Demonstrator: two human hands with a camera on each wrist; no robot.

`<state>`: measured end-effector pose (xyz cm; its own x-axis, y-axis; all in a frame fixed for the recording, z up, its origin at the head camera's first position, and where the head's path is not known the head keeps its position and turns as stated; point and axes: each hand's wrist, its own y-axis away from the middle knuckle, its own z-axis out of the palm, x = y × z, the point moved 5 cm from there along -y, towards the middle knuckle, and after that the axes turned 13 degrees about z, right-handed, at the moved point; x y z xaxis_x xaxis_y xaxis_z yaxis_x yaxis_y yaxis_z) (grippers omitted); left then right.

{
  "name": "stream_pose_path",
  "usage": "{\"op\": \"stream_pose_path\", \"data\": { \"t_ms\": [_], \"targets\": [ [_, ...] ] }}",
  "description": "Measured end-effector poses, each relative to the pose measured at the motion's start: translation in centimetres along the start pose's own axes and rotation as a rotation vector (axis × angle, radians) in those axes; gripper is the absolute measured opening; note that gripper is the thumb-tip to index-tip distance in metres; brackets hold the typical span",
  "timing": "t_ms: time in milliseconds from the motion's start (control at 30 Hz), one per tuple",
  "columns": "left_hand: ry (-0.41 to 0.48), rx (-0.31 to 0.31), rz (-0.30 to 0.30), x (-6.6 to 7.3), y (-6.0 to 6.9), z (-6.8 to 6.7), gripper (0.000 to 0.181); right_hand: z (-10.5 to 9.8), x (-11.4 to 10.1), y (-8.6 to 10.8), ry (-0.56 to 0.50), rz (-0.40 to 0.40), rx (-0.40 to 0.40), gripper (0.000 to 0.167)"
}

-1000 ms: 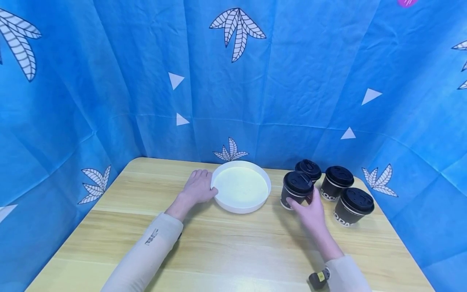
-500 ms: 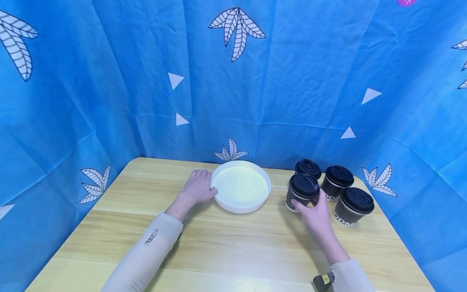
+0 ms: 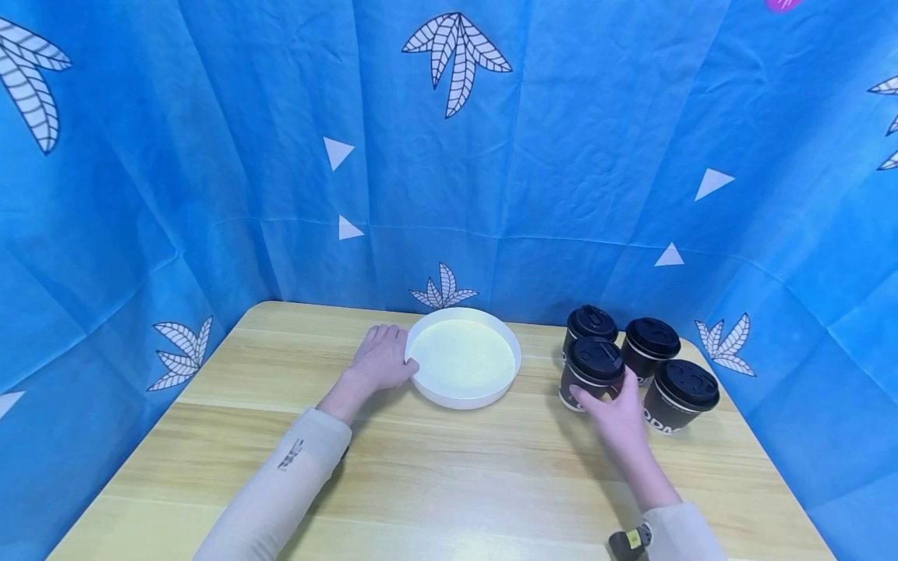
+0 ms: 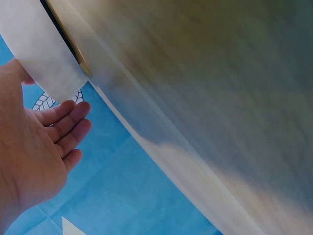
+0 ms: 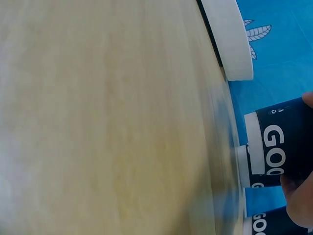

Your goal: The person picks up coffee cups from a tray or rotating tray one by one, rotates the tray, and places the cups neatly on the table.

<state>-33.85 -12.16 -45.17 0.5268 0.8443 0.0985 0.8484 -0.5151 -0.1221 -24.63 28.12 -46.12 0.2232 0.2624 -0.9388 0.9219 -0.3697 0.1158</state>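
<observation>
My right hand (image 3: 620, 417) grips a black paper coffee cup (image 3: 589, 382) with a black lid, thumb on its near left side. The cup is upright; whether its base touches the table, I cannot tell. White "GOO" lettering shows on this cup in the right wrist view, where only fingertips (image 5: 299, 200) are in sight. Close by stand three more lidded cups: one behind (image 3: 592, 321), one at the back right (image 3: 652, 339) and one at the right (image 3: 680, 396). My left hand (image 3: 382, 358) holds the left rim of a round white tray (image 3: 464, 403), thumb and fingers against its wall.
The pale wooden table (image 3: 449, 483) has a rounded far left corner. Right behind it and along both sides hangs a blue curtain (image 3: 449, 195) with leaf prints. A small dark device (image 3: 627, 541) sits at the right wrist.
My right hand has moved the gripped cup to the right and slightly nearer, uncovering more of the cup behind. The left hand and tray have not visibly moved.
</observation>
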Motion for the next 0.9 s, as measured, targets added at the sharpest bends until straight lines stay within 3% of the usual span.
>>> {"op": "stream_pose_path", "data": {
  "t_ms": [900],
  "targets": [
    [-0.002, 0.004, 0.006, 0.0, -0.2, 0.0, 0.067, -1.4, 1.0, -0.7, 0.02, 0.0, 0.057, 0.097]
  ]
}}
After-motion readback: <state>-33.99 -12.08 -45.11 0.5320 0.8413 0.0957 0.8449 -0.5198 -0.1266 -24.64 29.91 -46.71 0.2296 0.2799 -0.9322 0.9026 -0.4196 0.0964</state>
